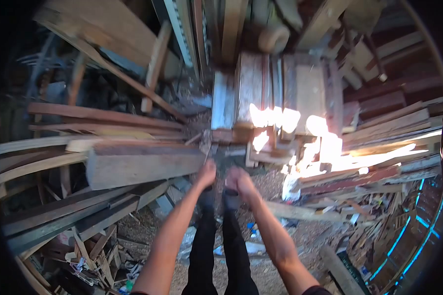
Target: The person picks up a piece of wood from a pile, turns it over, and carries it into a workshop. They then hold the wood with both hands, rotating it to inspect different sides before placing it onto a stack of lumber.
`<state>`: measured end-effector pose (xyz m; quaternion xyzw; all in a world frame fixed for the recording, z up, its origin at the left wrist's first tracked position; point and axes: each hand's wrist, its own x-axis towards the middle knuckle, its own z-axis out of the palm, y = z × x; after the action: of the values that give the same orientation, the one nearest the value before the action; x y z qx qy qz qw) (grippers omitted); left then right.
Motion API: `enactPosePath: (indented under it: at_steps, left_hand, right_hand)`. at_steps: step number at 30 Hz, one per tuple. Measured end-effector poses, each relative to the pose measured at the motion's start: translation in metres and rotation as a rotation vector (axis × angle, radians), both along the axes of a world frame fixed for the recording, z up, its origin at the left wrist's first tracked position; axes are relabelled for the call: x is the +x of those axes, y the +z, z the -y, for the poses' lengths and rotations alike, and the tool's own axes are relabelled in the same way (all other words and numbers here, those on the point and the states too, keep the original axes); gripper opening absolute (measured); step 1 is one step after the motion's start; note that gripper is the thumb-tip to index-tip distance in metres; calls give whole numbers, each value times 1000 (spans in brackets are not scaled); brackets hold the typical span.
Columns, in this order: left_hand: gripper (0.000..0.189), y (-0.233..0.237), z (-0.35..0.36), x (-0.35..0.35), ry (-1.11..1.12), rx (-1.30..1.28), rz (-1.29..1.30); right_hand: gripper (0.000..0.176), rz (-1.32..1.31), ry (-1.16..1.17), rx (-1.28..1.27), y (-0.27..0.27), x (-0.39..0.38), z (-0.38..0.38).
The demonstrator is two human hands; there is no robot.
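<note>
My left hand (206, 173) is closed in front of me, close to the end of a thick squared beam (145, 164). A thin strip shows just above its fingers, too small to name. Beside it, my right hand (238, 180) is curled closed and smeared by motion; what it holds, if anything, is hidden. Both hands are above my dark shoes, a little apart from each other. Beyond them lies a stack of boards (251, 88), with bright sunlight on its near ends.
Long planks (108, 118) and dark beams (83, 211) pile up on the left. More boards (379, 169) are stacked on the right, partly sunlit. Wood scraps (101, 255) and litter cover the ground. A leaning panel (118, 29) stands at the upper left.
</note>
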<state>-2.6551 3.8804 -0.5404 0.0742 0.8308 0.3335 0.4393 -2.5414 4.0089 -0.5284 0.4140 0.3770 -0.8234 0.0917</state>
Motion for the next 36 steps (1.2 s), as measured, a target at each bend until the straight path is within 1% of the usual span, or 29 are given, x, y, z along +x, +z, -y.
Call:
enactPosePath:
  at_steps: [1, 2, 3, 4, 5, 6, 7, 8, 9, 10, 11, 12, 13, 15, 16, 17, 19, 20, 21, 23, 24, 26, 27, 29, 30, 32, 33, 35, 36]
  left_hand:
    - [34, -7, 26, 34, 11, 34, -3]
    - [30, 15, 45, 54, -70, 51, 66]
    - [26, 44, 65, 78, 23, 205, 110]
    - [24, 60, 90, 103, 25, 186, 112]
    - [24, 113, 100, 107, 46, 0, 309]
    - [25, 131, 127, 127, 123, 16, 325]
    - [26, 146, 156, 156, 155, -66, 44]
    - [21, 180, 178, 159, 215, -98, 335]
    - [18, 208, 199, 179, 393, -92, 293]
    - [18, 186, 242, 208, 327, -219, 229]
    - [10, 214, 256, 216, 517, -194, 275]
    - [8, 245, 265, 225, 711, -161, 327]
    - [8, 261, 271, 228, 750, -132, 292]
    - [8, 295, 292, 255, 973, -134, 194]
    - [14, 306, 296, 266, 1207, 91, 210]
    - [17, 308, 309, 277, 790, -182, 165]
    - [14, 284, 325, 319, 770, 103, -228]
    - [15, 396, 288, 297, 1361, 295, 207]
    - [16, 402, 284, 301, 1413, 393, 143]
    - [17, 412, 278, 337, 1467, 491, 17]
    - [19, 420, 273, 360, 1472, 492, -54]
    - [25, 355, 274, 420, 1395, 211, -177]
    - [23, 363, 270, 449, 1466, 224, -125]
    - [16, 353, 259, 504, 1650, 166, -121]
    - [16, 371, 256, 530, 1734, 173, -127]
    - [15, 416, 248, 592, 1942, 173, 70]
    - [16, 407, 241, 624, 2114, 158, 77]
    - [16, 411, 219, 676, 2330, 159, 103]
    - [18, 435, 221, 696, 2407, 181, 130]
  right_hand:
    - [18, 78, -1, -107, 30, 24, 8]
    - [19, 135, 228, -92, 65, 45, 5]
    - [18, 107, 296, 8, 75, 80, 15]
    - [18, 164, 397, 40, 95, 109, 17]
    - [21, 296, 458, 109, 121, 125, 18]
    - [24, 437, 517, 177, 147, 150, 22]
    - [23, 138, 964, 756, 146, 184, 19]
    - [24, 430, 981, 642, 154, 201, 20]
    - [26, 303, 1077, 509, 163, 217, 10]
    - [25, 276, 1154, 582, 196, 208, 0]
    - [25, 258, 1232, 644, 231, 212, -4]
    - [25, 182, 1453, 712, 220, 232, -13]
    - [26, 100, 1675, 786, 203, 241, -27]
    - [30, 407, 1596, 649, 237, 232, -44]
    - [31, 310, 1661, 586, 237, 219, -57]
    - [33, 228, 1738, 496, 221, 229, -67]
    - [31, 345, 1442, 369, 276, 207, -66]
    - [31, 442, 1208, 266, 307, 193, -60]
    - [28, 435, 1246, 443, 333, 176, -46]
    - [31, 374, 1220, 428, 358, 159, -21]
    - [31, 338, 1275, 429, 366, 149, -8]
    - [28, 263, 1298, 288, 355, 138, 14]
    - [27, 243, 1307, 177, 350, 130, 24]
    - [24, 343, 1410, 200, 373, 120, 74]
    - [21, 183, 1578, 310, 376, 117, 101]
    - [17, -172, 1860, 500, 379, 124, 150]
    - [15, -363, 1980, 583, 384, 131, 173]
    - [16, -277, 1790, 590, 394, 154, 218]
    - [16, -284, 1833, 600, 407, 168, 240]
